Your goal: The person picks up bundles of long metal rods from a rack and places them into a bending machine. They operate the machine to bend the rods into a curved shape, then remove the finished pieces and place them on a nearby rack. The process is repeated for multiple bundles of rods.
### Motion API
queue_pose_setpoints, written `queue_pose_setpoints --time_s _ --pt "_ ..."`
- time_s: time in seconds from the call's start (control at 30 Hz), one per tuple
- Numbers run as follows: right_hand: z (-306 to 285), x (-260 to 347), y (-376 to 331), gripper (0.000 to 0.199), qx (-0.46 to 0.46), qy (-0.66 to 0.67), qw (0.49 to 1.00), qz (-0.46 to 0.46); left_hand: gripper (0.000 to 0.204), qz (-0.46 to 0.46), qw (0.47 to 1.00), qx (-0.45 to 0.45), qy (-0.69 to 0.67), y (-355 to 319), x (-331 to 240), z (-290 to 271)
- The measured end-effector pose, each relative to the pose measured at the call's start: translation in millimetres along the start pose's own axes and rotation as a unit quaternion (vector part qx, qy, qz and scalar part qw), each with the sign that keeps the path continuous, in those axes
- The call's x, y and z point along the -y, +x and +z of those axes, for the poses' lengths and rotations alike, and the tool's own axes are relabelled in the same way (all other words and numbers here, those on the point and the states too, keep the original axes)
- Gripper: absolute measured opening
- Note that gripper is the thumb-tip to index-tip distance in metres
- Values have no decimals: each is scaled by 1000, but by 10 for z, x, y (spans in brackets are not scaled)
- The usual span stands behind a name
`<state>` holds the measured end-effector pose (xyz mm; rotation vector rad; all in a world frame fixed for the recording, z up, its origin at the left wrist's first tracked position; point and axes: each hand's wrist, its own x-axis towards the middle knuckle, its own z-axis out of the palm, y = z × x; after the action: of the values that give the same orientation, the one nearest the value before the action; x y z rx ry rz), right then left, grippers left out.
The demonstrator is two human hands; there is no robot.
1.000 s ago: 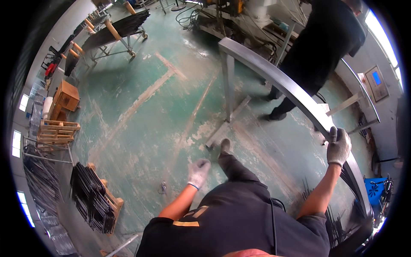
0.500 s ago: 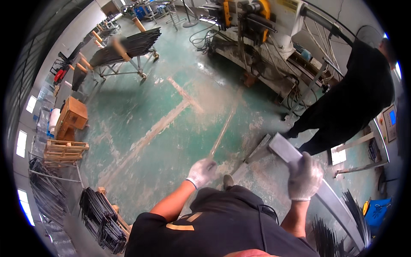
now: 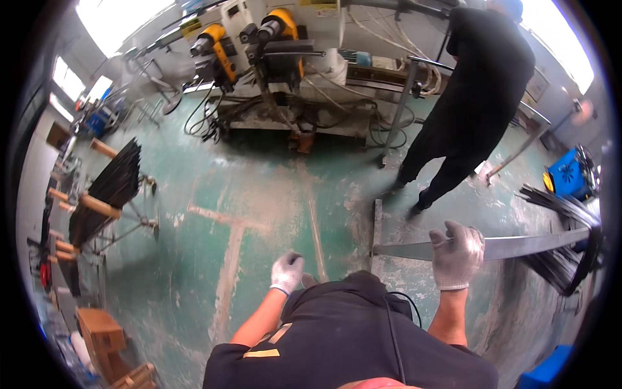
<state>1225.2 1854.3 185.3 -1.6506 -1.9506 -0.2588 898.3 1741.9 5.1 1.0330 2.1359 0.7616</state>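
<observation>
My left hand (image 3: 287, 271), in a pale knitted glove, is in front of my body with its fingers curled closed. Nothing shows in it. My right hand (image 3: 457, 256), also gloved, is raised at the right with its thumb apart from the fingers. Behind it runs a grey metal beam (image 3: 518, 247), partly covered by the hand; whether the palm touches it cannot be seen. The beam's left end is close to a flat metal bar (image 3: 378, 223) low near the floor. Long black rods (image 3: 551, 272) lie by its right end.
A person in dark clothes (image 3: 479, 91) stands ahead on the right, beside a metal-framed stand (image 3: 402, 107). A large machine with yellow parts (image 3: 278, 39) is at the far side, cables below. Left are a rod-loaded trolley (image 3: 107, 188) and a brown box (image 3: 100, 329). Blue equipment (image 3: 570, 175) stands right.
My view has turned right and tilted up. My right hand, earlier over the beam with fingers lowered, now shows raised fingers. The beam now runs nearly level across the view. My left hand remains curled.
</observation>
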Motion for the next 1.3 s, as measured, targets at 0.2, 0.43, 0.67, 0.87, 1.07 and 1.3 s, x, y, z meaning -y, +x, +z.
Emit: queue_pose_setpoints --time_s 0.2,0.43,0.67,0.87,1.07,1.3 --pt "317 818 -20 32 -81 186 976 77 25 24 998 56 28 830 327 -722" --pt "1542 1833 455 14 120 312 940 65 25 -2 988 149 -26 1293 732 -770" --pt "3349 2482 875 26 362 263 894 -8 33 -110 990 -23 89 1679 1130 -1939" --pt "3842 3488 1253 28 482 297 809 -157 30 -231 948 -215 -39 1957 1288 -2355" --pt "3879 4392 1202 29 524 308 757 -240 30 -79 996 -2 -50 2014 1513 -2019" --pt "4159 5502 1242 30 565 265 726 -290 32 -186 958 -164 -145 2691 2096 -2933"
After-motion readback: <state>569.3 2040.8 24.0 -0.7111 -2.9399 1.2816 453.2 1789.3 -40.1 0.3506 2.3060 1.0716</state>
